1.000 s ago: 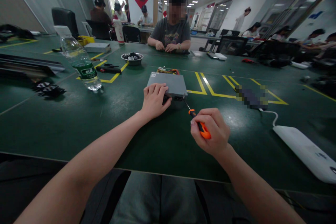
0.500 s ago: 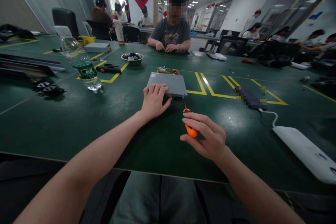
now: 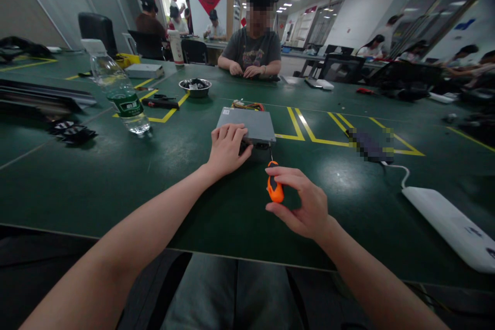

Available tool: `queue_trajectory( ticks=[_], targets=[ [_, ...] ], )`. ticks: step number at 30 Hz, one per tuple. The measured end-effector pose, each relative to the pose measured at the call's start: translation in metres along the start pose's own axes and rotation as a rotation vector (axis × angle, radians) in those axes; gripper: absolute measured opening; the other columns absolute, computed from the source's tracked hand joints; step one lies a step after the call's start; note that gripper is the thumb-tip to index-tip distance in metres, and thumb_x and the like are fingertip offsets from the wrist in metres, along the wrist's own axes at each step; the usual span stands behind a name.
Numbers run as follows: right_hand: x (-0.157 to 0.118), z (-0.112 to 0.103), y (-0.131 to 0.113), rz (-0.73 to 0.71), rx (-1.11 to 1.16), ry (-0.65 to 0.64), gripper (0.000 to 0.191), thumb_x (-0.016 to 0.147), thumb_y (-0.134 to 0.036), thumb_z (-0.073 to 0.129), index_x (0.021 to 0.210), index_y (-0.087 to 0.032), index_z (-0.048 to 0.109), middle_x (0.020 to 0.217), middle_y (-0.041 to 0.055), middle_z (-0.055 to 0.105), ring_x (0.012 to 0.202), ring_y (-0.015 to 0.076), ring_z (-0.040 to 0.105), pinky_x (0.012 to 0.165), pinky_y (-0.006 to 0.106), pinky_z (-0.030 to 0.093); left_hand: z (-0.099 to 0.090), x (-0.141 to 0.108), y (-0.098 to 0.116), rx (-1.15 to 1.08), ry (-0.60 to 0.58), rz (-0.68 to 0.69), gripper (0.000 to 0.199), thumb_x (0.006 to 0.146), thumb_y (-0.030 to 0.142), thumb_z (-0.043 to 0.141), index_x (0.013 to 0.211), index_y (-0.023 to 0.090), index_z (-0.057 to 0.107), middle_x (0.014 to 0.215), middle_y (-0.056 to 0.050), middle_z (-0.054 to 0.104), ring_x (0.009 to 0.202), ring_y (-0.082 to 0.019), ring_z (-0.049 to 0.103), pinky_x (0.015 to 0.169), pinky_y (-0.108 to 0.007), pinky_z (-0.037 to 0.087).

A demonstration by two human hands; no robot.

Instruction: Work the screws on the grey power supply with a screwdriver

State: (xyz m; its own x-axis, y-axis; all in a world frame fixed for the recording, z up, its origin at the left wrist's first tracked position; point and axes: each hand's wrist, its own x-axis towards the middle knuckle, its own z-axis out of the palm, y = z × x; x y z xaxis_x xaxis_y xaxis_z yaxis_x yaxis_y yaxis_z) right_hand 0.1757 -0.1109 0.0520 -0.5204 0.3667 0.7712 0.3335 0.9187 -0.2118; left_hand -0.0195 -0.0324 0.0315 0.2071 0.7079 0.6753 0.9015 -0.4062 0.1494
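A grey metal computer power supply unit (image 3: pixel 255 122) lies flat on the green table, its bundle of coloured cables (image 3: pixel 247 106) at the far side. My left hand (image 3: pixel 229 148) grips its near left corner, fingers on the top cover and thumb along the front face. An orange and black screwdriver (image 3: pixel 275 185) points at the right end of that front face, its thin shaft reaching the lower right corner. Around the handle my right hand (image 3: pixel 303 198) curls, fingertips on its right and upper side and the thumb below. Whether the tip sits in a screw is too small to tell.
To the left stand a water bottle (image 3: pixel 126 98) and a steel bowl (image 3: pixel 195 87) with small dark parts. Black tools (image 3: pixel 160 101) lie nearby. At right, a phone (image 3: pixel 369 144) is cabled to a white power bank (image 3: pixel 444 221). A person (image 3: pixel 253 46) sits opposite.
The screwdriver handle has turned and swung slightly left, now more upright. My right hand has shifted a little left with its fingers rearranged. My left hand and the power supply unit stay put.
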Motion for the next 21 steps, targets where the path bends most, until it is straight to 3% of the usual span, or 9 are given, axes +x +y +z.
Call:
queue_trajectory(
  ticks=[4,12,16,21],
  targets=[
    [-0.0006,0.0001,-0.0002,-0.02,-0.031,-0.085,0.036,0.082,-0.02,0.049,0.118,-0.019,0.048,0.118,0.0134,0.052,0.098,0.0199,0.058,0.076,0.034,0.052,0.0,0.0,0.0005,0.012,0.006,-0.004,0.033,0.079,0.034,0.051,0.11,0.022,0.047,0.12,-0.008,0.052,0.113,-0.027,0.04,0.091,-0.044,0.027],
    [-0.0026,0.0023,-0.0011,-0.029,0.017,0.081,0.044,0.073,-0.013,0.06,0.113,-0.018,0.042,0.108,0.0136,0.059,0.097,0.021,0.059,0.072,0.034,0.053,-0.0001,-0.0003,0.0001,0.006,-0.003,0.001,0.033,0.08,0.034,0.05,0.11,0.022,0.047,0.121,-0.007,0.051,0.114,-0.026,0.039,0.091,-0.043,0.027],
    [-0.0019,-0.0001,-0.0022,-0.028,-0.004,-0.01,0.046,0.077,-0.014,0.053,0.121,-0.017,0.041,0.115,0.0144,0.054,0.103,0.0217,0.055,0.076,0.036,0.052,0.0006,-0.0003,0.0,0.009,0.008,0.001,0.032,0.08,0.033,0.051,0.109,0.021,0.047,0.12,-0.007,0.052,0.113,-0.026,0.04,0.091,-0.043,0.027],
    [-0.0012,0.0016,-0.0032,-0.06,-0.196,0.014,0.035,0.076,-0.018,0.06,0.11,-0.021,0.052,0.108,0.0112,0.056,0.073,0.0136,0.057,0.061,0.028,0.05,0.0004,-0.0003,0.0002,0.012,0.007,0.001,0.032,0.08,0.034,0.05,0.109,0.021,0.047,0.12,-0.007,0.052,0.113,-0.026,0.04,0.092,-0.043,0.026]
  ],
)
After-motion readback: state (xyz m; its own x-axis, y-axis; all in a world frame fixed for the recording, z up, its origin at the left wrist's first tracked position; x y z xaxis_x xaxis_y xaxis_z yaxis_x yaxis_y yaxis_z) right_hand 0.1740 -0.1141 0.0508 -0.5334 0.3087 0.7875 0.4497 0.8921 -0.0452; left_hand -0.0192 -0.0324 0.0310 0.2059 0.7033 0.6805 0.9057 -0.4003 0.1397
